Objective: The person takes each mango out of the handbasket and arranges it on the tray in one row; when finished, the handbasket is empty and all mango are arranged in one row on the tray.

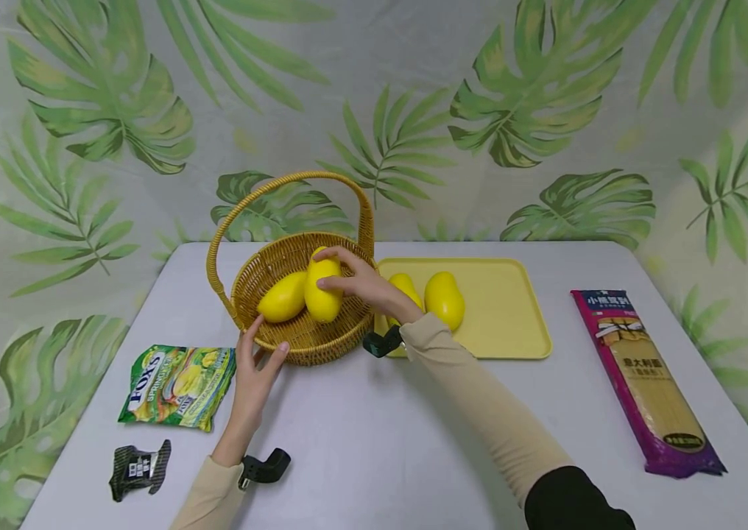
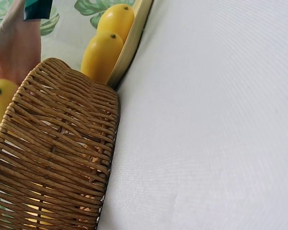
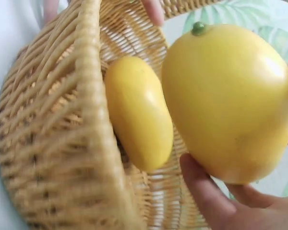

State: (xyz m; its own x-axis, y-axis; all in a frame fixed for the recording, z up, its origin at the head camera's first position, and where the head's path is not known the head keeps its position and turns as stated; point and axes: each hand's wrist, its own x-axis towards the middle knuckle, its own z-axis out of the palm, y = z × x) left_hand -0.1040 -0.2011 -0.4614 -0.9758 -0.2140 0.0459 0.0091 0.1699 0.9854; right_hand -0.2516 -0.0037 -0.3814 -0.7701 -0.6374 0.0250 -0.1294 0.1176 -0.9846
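A yellow mango (image 1: 323,287) is held in my right hand (image 1: 364,283), thumb and fingers around it, over the opening of the wicker basket (image 1: 311,353). In the right wrist view, this mango (image 3: 230,100) shows a green stem nub and hangs above the rim. A second mango (image 1: 283,297) lies inside the basket. My left hand (image 1: 255,379) grips the basket's front left rim, with fingers on both sides of it. Two more mangoes, one partly hidden by my right wrist (image 1: 406,288) and one in plain sight (image 1: 444,300), lie on the yellow tray (image 1: 503,309).
The basket's tall arched handle (image 1: 294,177) rises over it. A green FOXS candy bag (image 1: 178,386) lies to the left, with a small black packet (image 1: 139,470) nearer me. At the far right lies a purple pasta package (image 1: 646,375). A leaf-print cloth (image 1: 414,184) hangs behind the table.
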